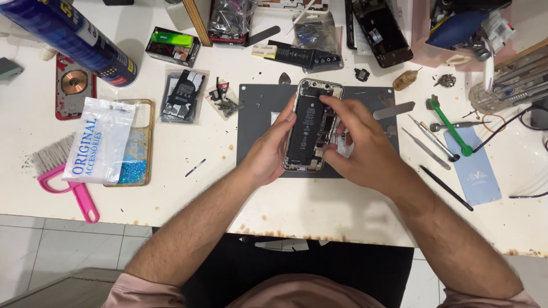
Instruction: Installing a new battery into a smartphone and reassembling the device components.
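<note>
**Opened phone held over grey mat, both hands on it**

Nearest the camera: two forearms coming up over the table's (pixel 171 197) front edge, pink sleeves at the bottom corners. One opened phone (pixel 311 126), back off, battery and boards showing, sits upright on the one grey mat (pixel 257 128). Left hand (pixel 268 151) cups the phone's left edge, fingers curled against the frame. Right hand (pixel 362 145) covers the phone's right side, fingers bent, index fingertip pressed on the upper part; can't tell if anything is pinched under it.

Room: bare mat left of the phone, bare table between mat and front edge. Right of the mat it's crowded: one green-handled tool (pixel 451 128), several thin metal picks, one black stick, one pale blue card (pixel 476 171). Left of the mat: two small clear part bags (pixel 184 96), one white packet (pixel 98 140) on a glitter case, one pink brush (pixel 68 179). One blue spray can (pixel 71 37) far left, above the mat.
</note>
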